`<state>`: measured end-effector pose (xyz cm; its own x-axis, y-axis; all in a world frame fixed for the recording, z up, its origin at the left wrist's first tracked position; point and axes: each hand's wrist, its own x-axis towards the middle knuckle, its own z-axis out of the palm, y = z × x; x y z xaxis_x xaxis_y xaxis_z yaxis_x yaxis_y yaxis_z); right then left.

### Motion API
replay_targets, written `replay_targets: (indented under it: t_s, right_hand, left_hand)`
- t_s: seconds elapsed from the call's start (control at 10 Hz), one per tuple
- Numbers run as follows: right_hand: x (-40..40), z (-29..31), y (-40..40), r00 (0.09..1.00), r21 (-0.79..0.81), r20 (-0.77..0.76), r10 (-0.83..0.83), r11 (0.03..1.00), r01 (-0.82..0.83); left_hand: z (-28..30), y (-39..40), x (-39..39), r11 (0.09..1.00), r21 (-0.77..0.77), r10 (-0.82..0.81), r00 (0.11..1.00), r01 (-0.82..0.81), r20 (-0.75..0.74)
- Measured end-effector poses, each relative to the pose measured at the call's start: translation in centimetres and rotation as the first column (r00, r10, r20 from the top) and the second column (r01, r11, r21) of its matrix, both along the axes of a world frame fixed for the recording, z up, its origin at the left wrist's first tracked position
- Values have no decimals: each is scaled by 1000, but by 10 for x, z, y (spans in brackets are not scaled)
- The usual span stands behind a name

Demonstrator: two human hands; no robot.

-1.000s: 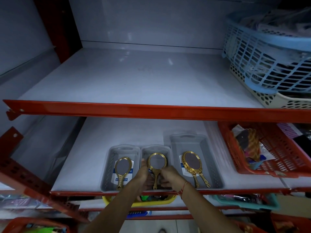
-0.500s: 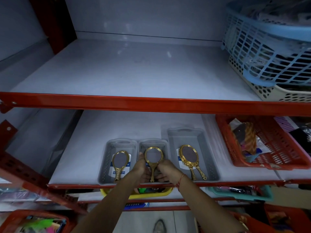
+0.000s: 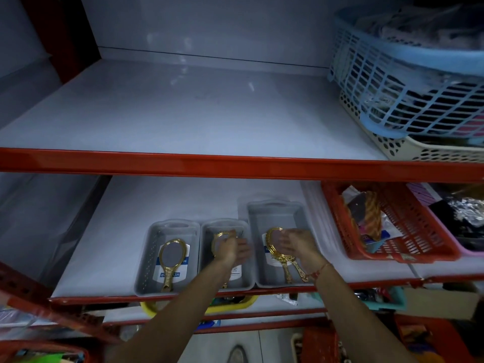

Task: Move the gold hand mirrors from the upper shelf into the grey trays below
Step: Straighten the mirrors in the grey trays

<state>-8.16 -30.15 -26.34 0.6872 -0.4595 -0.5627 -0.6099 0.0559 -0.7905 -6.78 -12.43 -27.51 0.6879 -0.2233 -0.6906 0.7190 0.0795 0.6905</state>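
Right hand (image 3: 297, 243) shifted; mirror (image 3: 171, 260) handle nearward.

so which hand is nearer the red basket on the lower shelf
The right. The right hand is over the rightmost grey tray, next to the red basket. The left hand is one tray further away, over the middle grey tray.

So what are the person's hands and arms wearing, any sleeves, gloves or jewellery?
Both arms are bare as far up as the frame shows, with no sleeves in sight and no gloves. The left hand shows no band or watch at the wrist. The right hand has a thin red thread bracelet around the wrist. The image is too blurred to tell whether any fingers carry rings.
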Motion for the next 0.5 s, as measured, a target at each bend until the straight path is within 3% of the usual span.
replay_targets:
  t_s: [0.1, 0.2, 0.3, 0.4, 0.5]
  right_hand:
    - [-14, -12, -27, 994, -179, -109, 17, 983, -37]
    - [-26, -20, -35, 981, -200, -191, -35, 980, -4]
    - [-30, -24, -34, 942, -328, -304, 145, 912, -247]
    - [-24, -30, -35, 909, -293, -357, 216, 898, -328]
    - [-22, -32, -34, 928, -200, -320, 190, 944, -263]
  left_hand:
    - [1, -28, -5, 993, -18, -117, 992, 117, -40]
    - [-4, -48, -12, 986, 9, -167, 981, 169, -101]
    - [-9, -62, -21, 979, 7, -199, 967, 203, -161]
    - [-17, -73, -24, 981, 9, -190, 967, 194, -168]
    - [-22, -80, -24, 978, 27, -198, 967, 205, -160]
